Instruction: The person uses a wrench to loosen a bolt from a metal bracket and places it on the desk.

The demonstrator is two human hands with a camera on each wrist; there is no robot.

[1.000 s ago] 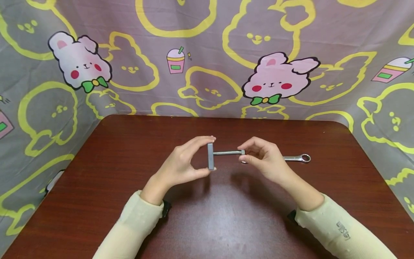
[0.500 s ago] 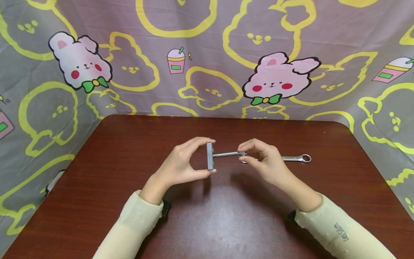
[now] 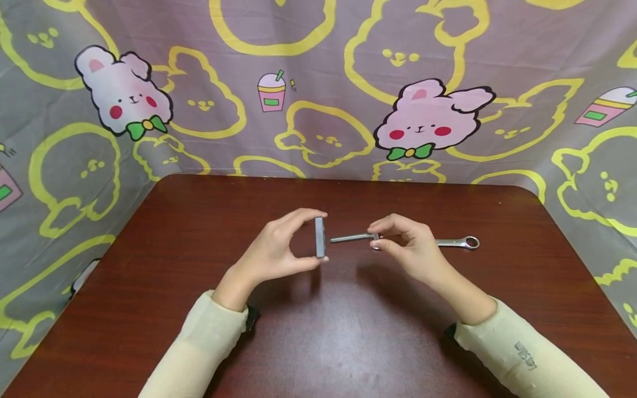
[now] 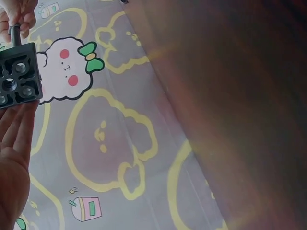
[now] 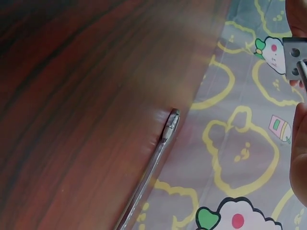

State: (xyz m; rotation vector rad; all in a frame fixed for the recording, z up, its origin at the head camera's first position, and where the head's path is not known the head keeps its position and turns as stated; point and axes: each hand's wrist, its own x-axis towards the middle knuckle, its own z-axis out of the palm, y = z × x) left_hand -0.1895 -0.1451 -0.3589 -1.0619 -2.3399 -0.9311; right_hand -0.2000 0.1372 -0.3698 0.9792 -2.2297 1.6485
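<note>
My left hand (image 3: 276,243) holds a grey square plate (image 3: 320,237) on edge, thumb at its lower edge and fingertips at the upper one. In the left wrist view the plate (image 4: 20,76) shows round corner holes and a threaded hole in the middle. My right hand (image 3: 410,243) pinches a bolt (image 3: 350,238) by its head, the shank pointing left at the plate. A small gap separates the bolt's tip from the plate in the head view. The right wrist view shows the threaded shank (image 5: 302,72) in front of the plate's holed face (image 5: 292,45).
A combination wrench (image 3: 455,243) lies on the dark red-brown table (image 3: 328,342) behind my right hand, which hides part of it. A patterned cloth curtain (image 3: 318,83) rises at the table's back and sides.
The bolt's tip has come away from the plate, leaving a gap. My left hand has shifted slightly left with the plate; the right hand has moved slightly right.
</note>
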